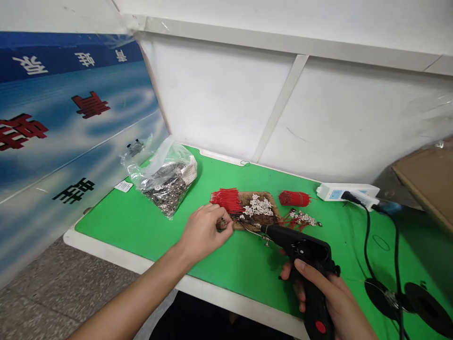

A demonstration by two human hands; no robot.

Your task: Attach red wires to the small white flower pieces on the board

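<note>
My right hand [329,288] is wrapped around the grip of a black soldering gun [300,241], whose metal tip points left over a brown board [244,225]. At that board's left edge is my left hand [208,229], thumb and fingers pinched together near the tip; whatever they hold is hidden. Just beyond these fingers, a row of red wires [226,198] lies partly on the board. Small silvery metal tabs [260,206] are heaped beside them. To the right of the board, red wires with metal tabs [302,218] at their ends lie in a loose pile.
A clear plastic bag of metal parts [170,186] stands at the left. Behind the board's right side lies a red wire bundle [294,198]. A white power strip [327,191] with black cables sits near a black wire spool [380,300]. A white wall backs the green tabletop [155,241].
</note>
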